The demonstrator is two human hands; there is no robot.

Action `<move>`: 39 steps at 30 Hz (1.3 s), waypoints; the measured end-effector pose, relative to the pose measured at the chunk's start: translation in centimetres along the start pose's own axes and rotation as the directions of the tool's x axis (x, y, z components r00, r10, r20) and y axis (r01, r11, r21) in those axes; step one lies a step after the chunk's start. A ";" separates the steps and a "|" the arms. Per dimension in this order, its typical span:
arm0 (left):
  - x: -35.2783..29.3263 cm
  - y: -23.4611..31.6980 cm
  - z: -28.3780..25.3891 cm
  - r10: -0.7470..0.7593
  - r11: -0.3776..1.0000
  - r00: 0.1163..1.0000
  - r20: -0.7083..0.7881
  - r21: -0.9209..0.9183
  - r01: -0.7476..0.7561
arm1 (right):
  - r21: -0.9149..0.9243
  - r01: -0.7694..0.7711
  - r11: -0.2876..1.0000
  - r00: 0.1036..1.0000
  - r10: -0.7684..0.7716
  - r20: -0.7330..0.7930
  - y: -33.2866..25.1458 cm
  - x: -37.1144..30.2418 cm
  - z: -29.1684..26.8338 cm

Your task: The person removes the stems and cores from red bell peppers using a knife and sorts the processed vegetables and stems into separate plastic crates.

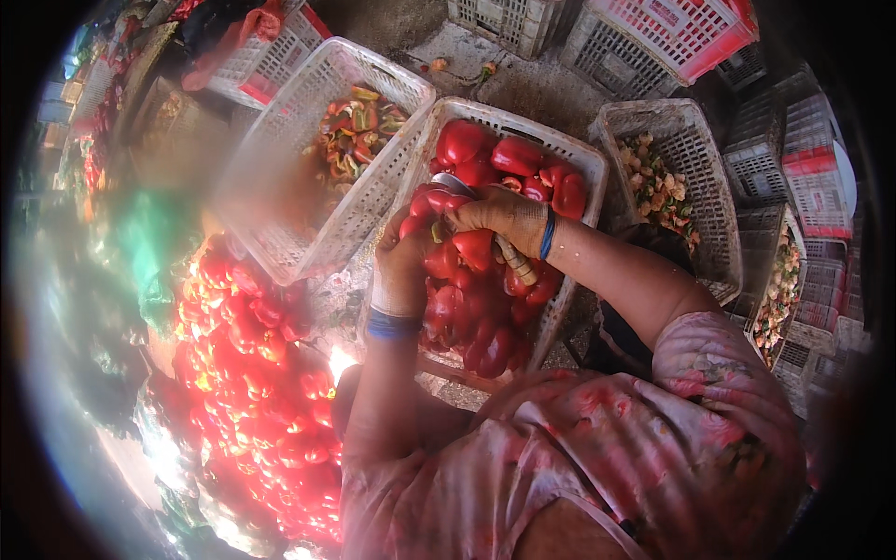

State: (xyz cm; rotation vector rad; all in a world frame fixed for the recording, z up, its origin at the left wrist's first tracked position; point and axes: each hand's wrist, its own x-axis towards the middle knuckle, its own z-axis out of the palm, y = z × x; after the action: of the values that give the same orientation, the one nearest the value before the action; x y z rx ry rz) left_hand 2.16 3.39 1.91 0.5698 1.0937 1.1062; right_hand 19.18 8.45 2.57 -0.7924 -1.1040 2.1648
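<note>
"where is the red bell pepper (432, 201)?"

"between both hands, over the white crate (560, 149). the left hand (401, 266) is wrapped on it."

"and the right hand (504, 217)?"

"closed on a wood-handled tool (519, 265). the pepper is ahead and left of that grip. the tool slants, handle end back and right."

"which way does the pepper point?"

"can't tell; fingers hide it."

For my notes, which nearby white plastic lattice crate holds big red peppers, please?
The middle crate, under left hand and right hand; left crate and right crate hold scraps.
</note>
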 end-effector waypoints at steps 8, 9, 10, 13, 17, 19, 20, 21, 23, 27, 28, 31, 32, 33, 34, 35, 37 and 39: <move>-0.3 -0.6 -1.5 0.203 0.877 0.968 0.150 0.411 -0.248 | 0.076 -0.147 0.986 0.987 0.141 0.074 -0.3 -1.1 -0.9; -0.5 -0.3 -1.5 0.167 0.943 0.973 0.160 0.261 -0.204 | 0.029 -0.074 0.997 0.993 0.071 0.091 1.8 0.1 -2.6; -0.5 -0.1 -1.4 0.128 0.983 0.976 0.178 0.104 -0.148 | -0.016 0.000 1.000 0.995 0.001 0.101 4.9 1.6 -5.1; -1.0 1.2 -3.3 -0.033 0.895 0.931 0.364 -0.404 0.190 | 0.379 -0.050 0.924 0.999 0.054 -0.001 7.3 2.5 -6.5; -0.4 1.3 -4.2 0.153 0.894 0.961 0.229 -0.446 -0.036 | 0.515 -0.080 0.853 0.991 0.122 -0.048 5.9 2.3 -4.2; 0.0 1.5 -3.8 0.157 0.901 0.987 0.023 -0.413 -0.134 | 0.427 -0.051 0.903 0.985 0.115 -0.126 3.5 1.7 -2.2; 0.2 1.4 -3.7 0.184 0.904 0.983 0.010 -0.395 -0.165 | 0.328 -0.077 0.942 0.987 0.118 -0.107 2.2 1.3 -1.6; 0.5 1.1 -4.3 0.254 0.951 0.967 0.004 -0.182 -0.249 | 0.225 -0.102 0.969 0.988 0.125 -0.087 0.5 0.8 -0.6; 1.2 0.7 -5.9 0.368 0.917 0.930 0.016 0.162 -0.365 | 0.144 -0.116 0.983 0.987 0.098 0.126 -0.6 0.8 0.1; 1.6 2.4 -12.6 0.059 0.821 0.993 0.107 -0.571 0.013 | -0.688 0.388 0.613 0.907 -0.124 0.401 2.3 0.8 0.0; 1.6 2.9 -14.0 0.019 0.748 1.000 0.003 -0.663 -0.012 | -0.683 0.174 0.710 0.955 0.047 0.292 2.6 -0.1 0.6; 1.6 4.8 -13.1 0.078 0.556 0.996 -0.045 -0.827 -0.081 | -0.799 -0.060 0.598 0.970 0.225 0.095 4.6 -2.2 0.7; 1.6 4.7 -12.9 0.092 0.542 0.995 -0.031 -0.837 -0.076 | -0.841 -0.083 0.535 0.970 0.236 0.054 5.2 -2.9 0.6; 1.7 4.2 -13.2 0.091 0.547 0.996 0.022 -0.837 -0.032 | -0.954 -0.027 0.300 0.975 0.219 0.041 5.4 -3.6 0.9; 1.8 4.0 -13.2 0.092 0.555 0.993 0.077 -0.832 0.013 | -0.998 0.034 0.043 0.979 0.198 0.042 5.6 -4.1 1.2; 1.8 3.8 -12.9 0.057 0.625 0.998 0.012 -0.780 -0.026 | -0.997 0.081 -0.011 0.983 0.165 0.078 6.0 -4.9 1.2; 2.2 4.1 -12.0 -0.001 0.641 0.998 -0.061 -0.766 -0.046 | -0.979 0.157 -0.134 0.986 0.075 0.148 6.4 -6.6 0.7; 2.3 4.1 -11.7 -0.063 0.522 0.993 -0.095 -0.851 -0.048 | -0.962 0.178 -0.205 0.965 0.227 0.130 7.0 -7.2 0.9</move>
State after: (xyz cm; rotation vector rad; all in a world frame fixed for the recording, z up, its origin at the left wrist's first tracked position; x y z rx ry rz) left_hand -10.09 5.50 -0.36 -0.3132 0.4984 1.5170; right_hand 21.68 -0.54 -1.10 -1.0555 -3.1264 0.7643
